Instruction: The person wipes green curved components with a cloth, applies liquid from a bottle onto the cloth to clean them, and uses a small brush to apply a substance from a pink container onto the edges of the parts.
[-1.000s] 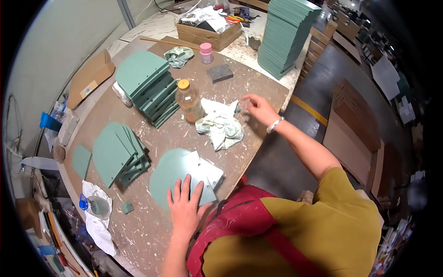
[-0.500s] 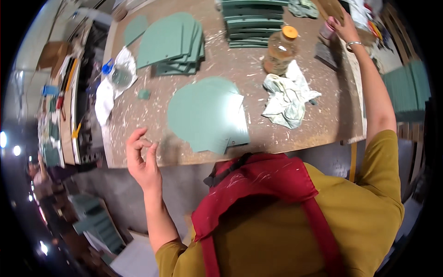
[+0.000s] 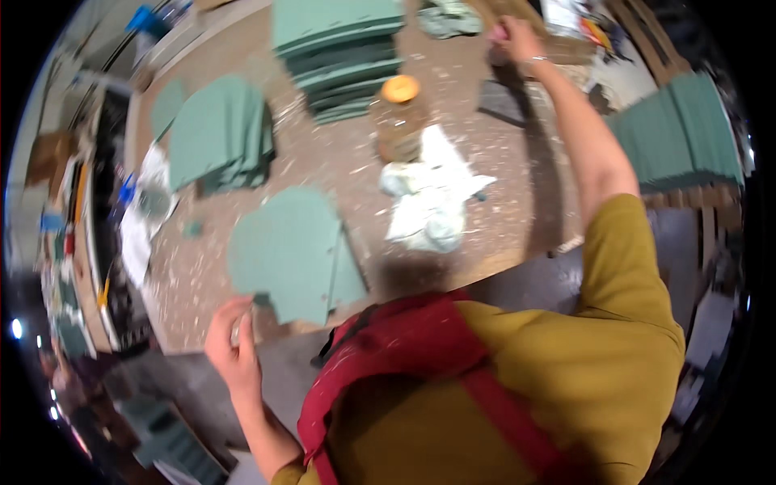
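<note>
My right hand reaches to the far right of the workbench, its fingers closed round a small pink container that they mostly cover. My left hand hovers at the bench's near edge, fingers loosely bent, thumb apart, nothing seen in it. Beside it lie flat green panels with rounded ends, one partly over another. A jar with a yellow lid stands mid-bench, behind a crumpled white cloth. A dark grey block rests below my right hand.
Stacks of green panels and curved green pieces stand at the back of the paint-flecked workbench. A clear bottle with a blue cap lies on a white cloth at left. More green panels are stacked beyond the right edge.
The view has swung, so the bench things sit further left and mostly lower. My right hand now covers more of the pink container. My left hand has come close to the green panels.
</note>
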A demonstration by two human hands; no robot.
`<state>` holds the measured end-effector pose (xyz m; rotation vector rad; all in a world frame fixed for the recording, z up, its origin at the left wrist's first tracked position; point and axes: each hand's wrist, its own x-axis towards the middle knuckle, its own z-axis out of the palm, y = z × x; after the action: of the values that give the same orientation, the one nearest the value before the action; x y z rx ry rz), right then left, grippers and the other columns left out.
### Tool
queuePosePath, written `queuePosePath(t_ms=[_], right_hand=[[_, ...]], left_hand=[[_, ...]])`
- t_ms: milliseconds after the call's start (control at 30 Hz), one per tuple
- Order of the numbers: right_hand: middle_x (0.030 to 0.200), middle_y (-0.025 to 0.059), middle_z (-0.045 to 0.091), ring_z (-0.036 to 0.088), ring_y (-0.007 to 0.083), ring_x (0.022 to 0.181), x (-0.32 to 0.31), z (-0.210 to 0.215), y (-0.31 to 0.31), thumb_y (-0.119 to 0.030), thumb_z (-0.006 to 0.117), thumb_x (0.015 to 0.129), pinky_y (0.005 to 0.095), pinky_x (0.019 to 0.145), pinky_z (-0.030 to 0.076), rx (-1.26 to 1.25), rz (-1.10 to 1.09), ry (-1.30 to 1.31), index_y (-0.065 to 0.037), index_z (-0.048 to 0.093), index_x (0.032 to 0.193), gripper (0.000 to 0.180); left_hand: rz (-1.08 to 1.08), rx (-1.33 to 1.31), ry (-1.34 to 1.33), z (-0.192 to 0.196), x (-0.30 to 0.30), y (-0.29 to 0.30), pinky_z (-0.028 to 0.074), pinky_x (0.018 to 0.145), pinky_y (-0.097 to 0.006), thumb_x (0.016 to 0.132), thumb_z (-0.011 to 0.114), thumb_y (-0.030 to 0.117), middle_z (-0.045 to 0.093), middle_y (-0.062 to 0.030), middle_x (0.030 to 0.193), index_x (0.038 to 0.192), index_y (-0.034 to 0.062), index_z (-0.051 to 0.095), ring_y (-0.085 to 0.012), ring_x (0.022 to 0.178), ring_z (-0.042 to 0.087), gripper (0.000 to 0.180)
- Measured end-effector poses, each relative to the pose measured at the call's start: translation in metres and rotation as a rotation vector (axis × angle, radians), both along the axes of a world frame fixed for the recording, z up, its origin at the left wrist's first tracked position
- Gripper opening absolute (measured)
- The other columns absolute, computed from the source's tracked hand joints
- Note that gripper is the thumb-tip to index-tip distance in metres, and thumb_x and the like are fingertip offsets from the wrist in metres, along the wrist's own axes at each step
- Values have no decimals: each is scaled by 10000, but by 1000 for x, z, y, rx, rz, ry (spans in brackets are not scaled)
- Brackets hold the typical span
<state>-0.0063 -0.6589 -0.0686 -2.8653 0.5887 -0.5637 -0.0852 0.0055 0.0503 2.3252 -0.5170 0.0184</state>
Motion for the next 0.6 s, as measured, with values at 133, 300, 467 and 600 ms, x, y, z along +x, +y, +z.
queuePosePath(t_ms=[133, 300, 467, 600], right_hand=[[1056, 214, 554, 559, 423, 1001, -1, -11, 9, -193, 663, 818, 454, 862, 465, 119, -126, -116, -126, 538, 1141, 353], [1099, 201, 527, 558, 415, 1008, -26, -12, 9, -186, 653, 811, 419, 903, 463, 152, -84, -221, -140, 590, 1154, 352], [1117, 164, 614, 577, 318, 1049, -67, 32, 30, -147, 717, 741, 393, 942, 461, 98, 87, -331, -85, 618, 1178, 452], [1161, 43, 566, 570, 153, 1062, -140, 118, 151, -151, 658, 854, 302, 896, 483, 637, 292, -145, -62, 536, 1285, 456]], left_hand=[[-170, -13, -63, 13, 4, -42, 486, 814, -332, 805, 609, -13, 680, -120, 966, 889, 1, 630, -263, 893, 642, 88], [-468, -60, -4, 23, -3, -98, 504, 787, -350, 770, 651, 0, 685, -108, 955, 912, 29, 635, -283, 882, 648, 145], [-677, -109, 241, -3, -8, -135, 498, 858, -393, 773, 687, 44, 638, -145, 1099, 1098, 33, 603, -355, 1006, 609, 336], [-714, -166, 123, -11, -10, -168, 401, 1013, -431, 784, 717, 134, 429, -229, 1364, 1380, 19, 363, -389, 1253, 439, 702]])
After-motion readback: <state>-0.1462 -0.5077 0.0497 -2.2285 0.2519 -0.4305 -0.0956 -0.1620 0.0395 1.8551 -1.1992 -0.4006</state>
